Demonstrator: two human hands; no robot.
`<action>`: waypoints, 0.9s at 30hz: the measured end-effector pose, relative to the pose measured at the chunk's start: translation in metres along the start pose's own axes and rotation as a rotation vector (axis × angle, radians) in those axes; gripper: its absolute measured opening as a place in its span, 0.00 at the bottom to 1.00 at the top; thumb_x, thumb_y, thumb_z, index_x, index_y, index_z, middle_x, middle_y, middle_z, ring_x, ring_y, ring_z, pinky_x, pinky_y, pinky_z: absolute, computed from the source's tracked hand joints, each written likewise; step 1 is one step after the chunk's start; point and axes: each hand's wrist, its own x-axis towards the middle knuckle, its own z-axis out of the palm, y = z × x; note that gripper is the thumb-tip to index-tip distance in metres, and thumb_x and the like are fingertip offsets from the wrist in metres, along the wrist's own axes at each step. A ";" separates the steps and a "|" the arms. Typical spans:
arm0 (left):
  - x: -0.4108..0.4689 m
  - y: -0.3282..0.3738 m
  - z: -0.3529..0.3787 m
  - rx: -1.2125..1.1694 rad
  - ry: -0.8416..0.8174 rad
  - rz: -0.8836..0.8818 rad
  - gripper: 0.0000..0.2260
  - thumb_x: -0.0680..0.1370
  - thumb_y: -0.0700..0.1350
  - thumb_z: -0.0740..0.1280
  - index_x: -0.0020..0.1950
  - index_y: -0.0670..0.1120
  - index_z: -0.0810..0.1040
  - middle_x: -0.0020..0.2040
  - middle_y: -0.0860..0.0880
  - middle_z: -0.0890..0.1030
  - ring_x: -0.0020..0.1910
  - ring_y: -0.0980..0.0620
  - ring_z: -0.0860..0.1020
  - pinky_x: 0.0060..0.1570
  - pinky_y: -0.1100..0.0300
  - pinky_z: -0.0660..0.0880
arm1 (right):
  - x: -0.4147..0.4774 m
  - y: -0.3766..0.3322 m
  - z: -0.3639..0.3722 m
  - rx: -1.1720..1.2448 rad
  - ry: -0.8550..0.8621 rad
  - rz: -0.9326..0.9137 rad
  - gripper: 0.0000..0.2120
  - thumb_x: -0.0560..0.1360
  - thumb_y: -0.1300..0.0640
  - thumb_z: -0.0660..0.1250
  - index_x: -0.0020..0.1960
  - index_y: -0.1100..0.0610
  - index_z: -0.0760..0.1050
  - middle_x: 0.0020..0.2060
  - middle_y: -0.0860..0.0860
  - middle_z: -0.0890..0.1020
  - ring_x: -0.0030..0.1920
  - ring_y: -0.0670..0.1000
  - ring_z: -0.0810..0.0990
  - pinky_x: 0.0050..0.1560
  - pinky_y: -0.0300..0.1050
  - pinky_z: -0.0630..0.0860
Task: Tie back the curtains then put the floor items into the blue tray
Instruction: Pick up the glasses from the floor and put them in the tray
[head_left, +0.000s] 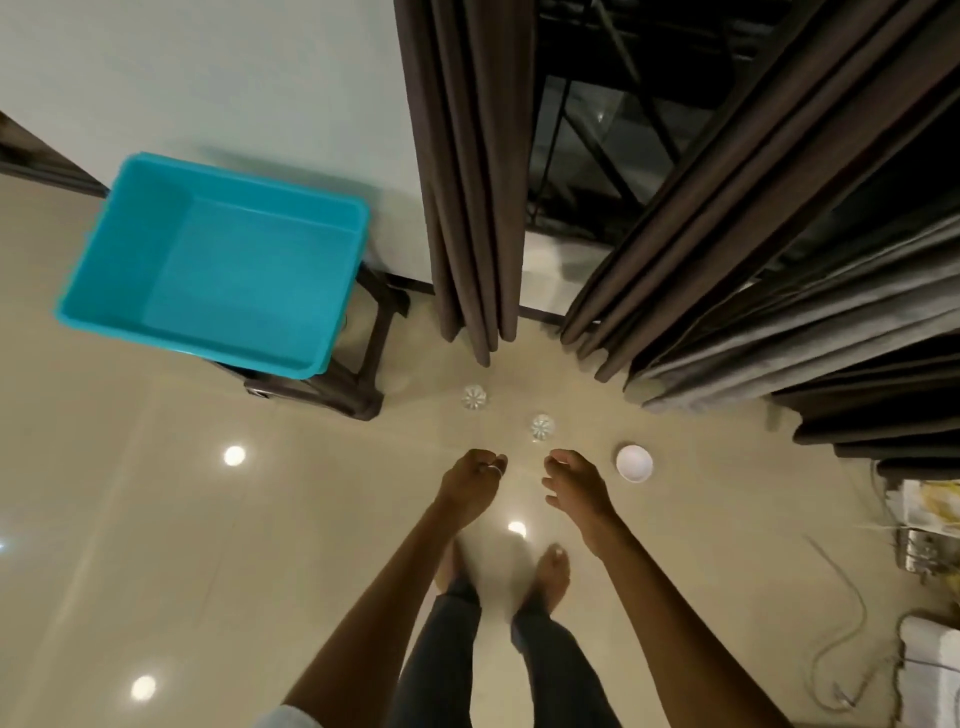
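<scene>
The left hand (470, 486) and right hand (574, 480) hung loosely curled and empty above the glossy floor (156, 519). Just beyond the right hand stood a clear glass (542, 427); a second glass (474, 397) stood farther on, toward the left curtain (472, 182). A white bowl (634, 462) lay beside the right hand, nearer the right curtain (753, 208). Both curtains hung untied. The blue tray (93, 306) sat empty on a dark stool (363, 364), left of the second glass.

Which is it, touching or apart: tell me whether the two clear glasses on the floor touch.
Apart. The head view shows bare floor between the left glass and the right glass.
</scene>
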 end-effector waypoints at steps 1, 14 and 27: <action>0.008 0.003 0.003 0.011 -0.013 -0.005 0.26 0.66 0.51 0.60 0.63 0.46 0.78 0.57 0.46 0.83 0.54 0.43 0.82 0.52 0.50 0.78 | 0.009 0.005 0.000 -0.010 0.005 -0.001 0.16 0.81 0.52 0.63 0.68 0.52 0.75 0.52 0.49 0.81 0.55 0.54 0.83 0.61 0.55 0.81; 0.220 -0.071 0.088 0.189 -0.083 -0.051 0.27 0.73 0.47 0.59 0.73 0.49 0.73 0.68 0.44 0.78 0.64 0.43 0.78 0.66 0.45 0.76 | 0.218 0.114 -0.004 -0.175 0.076 -0.026 0.19 0.81 0.54 0.59 0.72 0.52 0.73 0.62 0.52 0.80 0.57 0.56 0.82 0.59 0.51 0.79; 0.404 -0.124 0.157 0.327 -0.003 -0.024 0.26 0.77 0.45 0.58 0.76 0.47 0.70 0.70 0.46 0.78 0.66 0.41 0.78 0.68 0.48 0.75 | 0.419 0.195 0.009 -0.292 0.145 -0.025 0.17 0.80 0.56 0.59 0.68 0.57 0.75 0.60 0.54 0.80 0.60 0.56 0.78 0.50 0.41 0.70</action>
